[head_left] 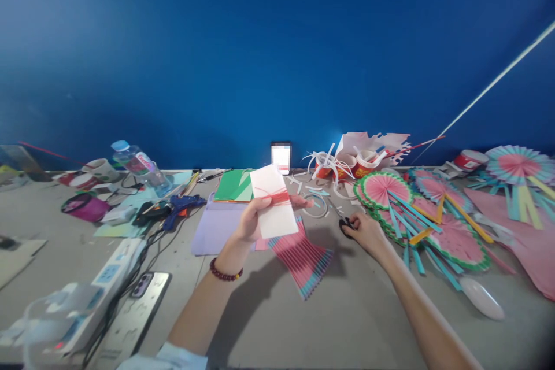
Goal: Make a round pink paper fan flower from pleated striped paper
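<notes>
My left hand (248,221) is closed on a white card (278,222), held upright above the table. Red thread (280,199) is wound across the card's middle, and my thumb lies beside it. To the right, my right hand (365,232) grips the black handles of a pair of scissors (346,225) low over the tabletop, the blades pointing away from me. Between the hands lies a pleated pink paper (300,257) with blue ends, pinched in at its middle. Part of it sits behind the card.
Watermelon-patterned paper fans (385,189) crowd the right, near paper cups (344,166) with paper strips. A lit phone (281,159) leans on the blue wall. Leftward are purple sheets (217,228), a blue glue gun (180,208), a bottle (141,165), a power strip (110,269) and another phone (134,318).
</notes>
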{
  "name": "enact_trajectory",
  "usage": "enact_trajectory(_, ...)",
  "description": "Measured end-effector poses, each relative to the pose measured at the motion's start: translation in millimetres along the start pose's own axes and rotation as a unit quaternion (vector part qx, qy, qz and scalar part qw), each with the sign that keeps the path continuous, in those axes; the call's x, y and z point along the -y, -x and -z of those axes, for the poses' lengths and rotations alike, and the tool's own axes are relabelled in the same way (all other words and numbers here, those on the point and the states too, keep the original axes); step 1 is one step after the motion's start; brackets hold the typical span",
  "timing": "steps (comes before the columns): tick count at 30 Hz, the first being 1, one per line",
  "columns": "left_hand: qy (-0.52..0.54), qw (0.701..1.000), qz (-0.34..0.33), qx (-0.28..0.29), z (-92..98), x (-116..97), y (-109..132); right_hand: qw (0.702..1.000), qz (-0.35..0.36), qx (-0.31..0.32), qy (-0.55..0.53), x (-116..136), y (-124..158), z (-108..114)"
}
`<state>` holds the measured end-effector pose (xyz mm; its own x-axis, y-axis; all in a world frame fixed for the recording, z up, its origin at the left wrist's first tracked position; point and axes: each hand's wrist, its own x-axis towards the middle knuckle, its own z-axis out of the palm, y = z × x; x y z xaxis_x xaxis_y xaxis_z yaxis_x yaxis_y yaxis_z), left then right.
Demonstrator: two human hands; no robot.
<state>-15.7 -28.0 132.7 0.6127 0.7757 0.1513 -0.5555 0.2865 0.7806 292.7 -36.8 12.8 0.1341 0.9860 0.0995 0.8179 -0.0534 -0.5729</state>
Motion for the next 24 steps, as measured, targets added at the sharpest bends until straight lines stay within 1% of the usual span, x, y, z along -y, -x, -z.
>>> enact_trajectory(2, 0.009, 1.000, 0.001, -0.005, -0.3, 1, 0, 1.000, 0.026, 0.009, -0.006, 11, 4, 6)
enact_trajectory(4, 0.028, 1.000, 0.002, -0.009, -2.4, 3, -2, 0.998, 0.062, -0.018, -0.018, 30, 11, 15)
enact_trajectory(5, 0.040, 0.999, 0.002, -0.009, -4.2, 4, -3, 0.995, 0.089, -0.021, -0.042, 42, 15, 21)
enact_trajectory(7, 0.063, 0.998, 0.007, -0.010, -8.9, 4, -5, 0.984, 0.124, 0.015, -0.128, 69, 21, 32)
enact_trajectory(9, 0.084, 0.996, 0.019, -0.015, -13.7, 4, -7, 0.964, 0.150, 0.069, -0.208, 93, 24, 39)
enact_trajectory(10, 0.094, 0.995, 0.026, -0.019, -15.7, 4, -7, 0.950, 0.165, 0.103, -0.244, 104, 23, 41)
enact_trajectory(12, 0.117, 0.992, 0.037, -0.029, -18.2, 3, -8, 0.908, 0.200, 0.167, -0.329, 122, 20, 38)
enact_trajectory(15, 0.142, 0.988, 0.042, -0.041, -18.7, 1, -7, 0.835, 0.195, 0.243, -0.454, 143, 11, 23)
enact_trajectory(17, 0.146, 0.988, 0.040, -0.042, -17.6, 0, -6, 0.794, 0.184, 0.251, -0.523, 153, 8, 11)
enact_trajectory(18, 0.146, 0.988, 0.039, -0.041, -16.9, -1, -6, 0.782, 0.177, 0.242, -0.546, 156, 7, 7)
enact_trajectory(20, 0.150, 0.987, 0.036, -0.037, -15.3, -3, -5, 0.778, 0.155, 0.243, -0.558, 160, 6, 1)
enact_trajectory(24, 0.147, 0.988, 0.029, -0.040, -11.3, -10, -4, 0.800, 0.106, 0.258, -0.531, 153, 7, 3)
